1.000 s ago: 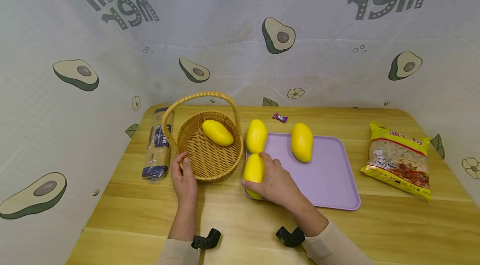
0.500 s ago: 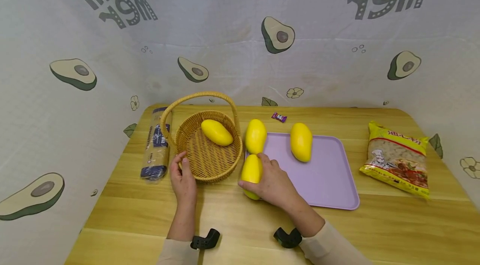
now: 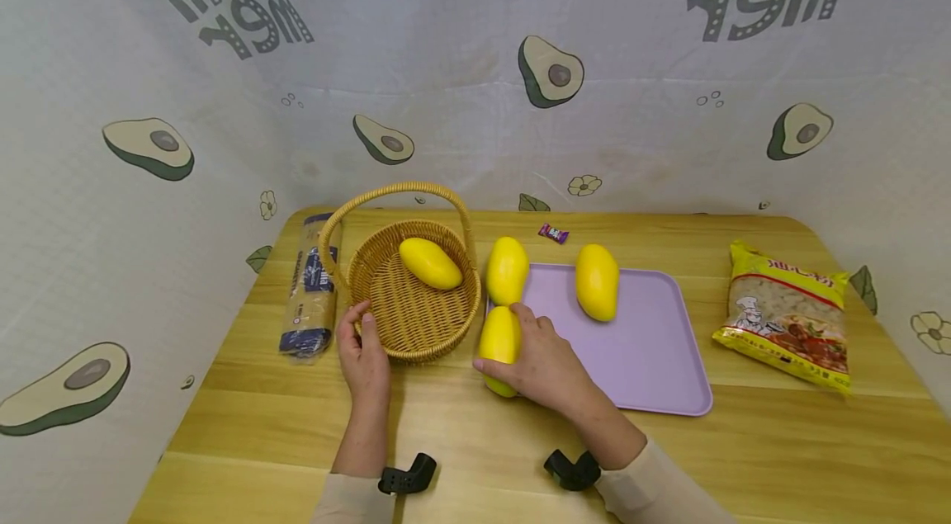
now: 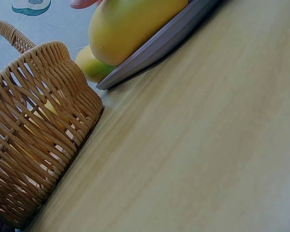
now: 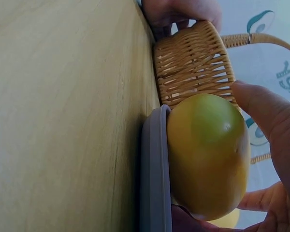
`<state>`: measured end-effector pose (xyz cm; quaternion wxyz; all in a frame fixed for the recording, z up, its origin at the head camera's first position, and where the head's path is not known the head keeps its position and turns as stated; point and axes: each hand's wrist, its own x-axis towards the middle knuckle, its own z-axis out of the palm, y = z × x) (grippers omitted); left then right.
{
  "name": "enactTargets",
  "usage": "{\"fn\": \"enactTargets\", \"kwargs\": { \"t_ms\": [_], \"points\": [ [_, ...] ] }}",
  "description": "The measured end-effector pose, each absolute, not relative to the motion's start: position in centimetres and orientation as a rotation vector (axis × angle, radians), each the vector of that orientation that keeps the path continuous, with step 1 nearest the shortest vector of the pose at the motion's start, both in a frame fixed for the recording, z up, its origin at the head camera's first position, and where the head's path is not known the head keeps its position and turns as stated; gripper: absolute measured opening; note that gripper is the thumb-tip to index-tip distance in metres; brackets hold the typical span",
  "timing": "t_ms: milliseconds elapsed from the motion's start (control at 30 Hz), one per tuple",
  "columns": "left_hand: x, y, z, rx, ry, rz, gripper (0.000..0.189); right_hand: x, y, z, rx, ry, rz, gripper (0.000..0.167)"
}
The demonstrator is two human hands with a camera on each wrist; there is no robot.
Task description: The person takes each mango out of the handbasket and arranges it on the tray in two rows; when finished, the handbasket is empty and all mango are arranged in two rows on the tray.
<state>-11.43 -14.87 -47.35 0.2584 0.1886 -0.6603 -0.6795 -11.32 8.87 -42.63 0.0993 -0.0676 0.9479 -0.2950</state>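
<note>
Unmoved — basket (image 3: 404,313) (one mango (image 3: 431,263) inside)

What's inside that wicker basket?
One yellow mango lies in the wicker basket, toward the far right side as the head camera sees it. Much of the woven floor shows, but whatever is directly beneath the mango is covered.

Yellow food bag (image 3: 787,318), right side of frame. Small purple candy (image 3: 553,233), centre. Clear-wrapped pack (image 3: 306,305) with dark blue ends, left. Avocado-print cloth (image 3: 446,29) across top. Wooden table (image 3: 245,425), lower half.
</note>
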Motion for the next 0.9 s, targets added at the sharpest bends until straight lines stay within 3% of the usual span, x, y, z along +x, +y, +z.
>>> {"fn": "enactTargets", "kwargs": {
  "t_ms": [533,900],
  "points": [
    [-11.2,-14.8,-47.5,0.532,-1.804,-1.853,0.031,-11.1,9.4,-41.3,-0.219,2.892,-0.827,0.098],
    [-11.5,-14.9,-47.5,0.533,-1.81,-1.838,0.031,-8.9,5.8,-38.9,-0.495,2.911,-1.236,0.067]
  ]
}}
